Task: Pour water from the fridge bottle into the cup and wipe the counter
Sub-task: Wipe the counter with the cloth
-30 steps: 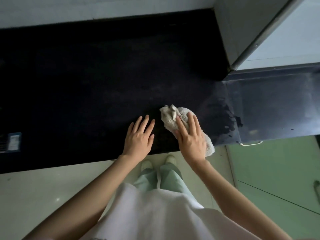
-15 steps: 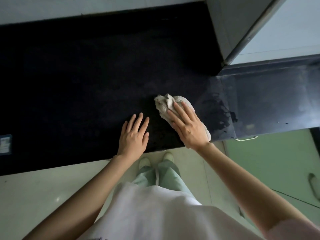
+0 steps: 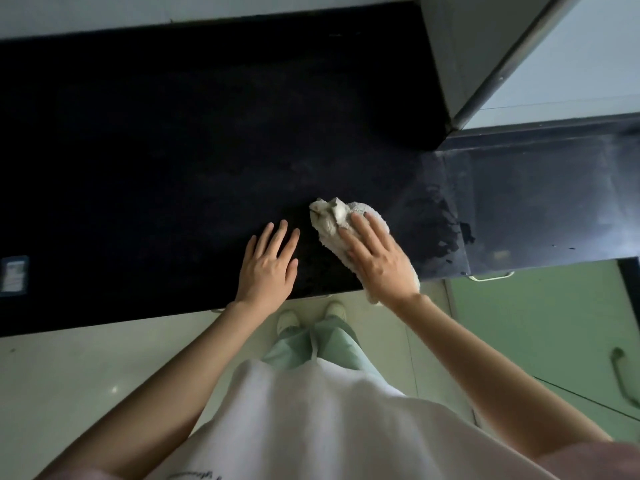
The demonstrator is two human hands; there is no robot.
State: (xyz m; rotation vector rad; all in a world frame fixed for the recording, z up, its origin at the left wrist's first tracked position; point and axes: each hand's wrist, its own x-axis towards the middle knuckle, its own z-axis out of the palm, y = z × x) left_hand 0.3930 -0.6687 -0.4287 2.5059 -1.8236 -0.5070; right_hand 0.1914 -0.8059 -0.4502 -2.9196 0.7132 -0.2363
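Meanwhile, our right hand (image 3: 381, 261) pressed the cloth (image 3: 337, 220) flat-fingered and had slid it leftward from the wet patch (image 3: 440, 223) toward our left hand (image 3: 270, 268), which rested open on the counter (image 3: 156, 168); wiping seemed nearly done.

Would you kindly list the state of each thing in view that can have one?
Cloth: crumpled, lying on the counter, pressed under the right hand.
Right hand: fingers straight, flat on the cloth.
Left hand: fingers spread, resting flat on the bare counter.
Counter: black, with wet patches to the right of the cloth.
Green cabinet door: looks closed.
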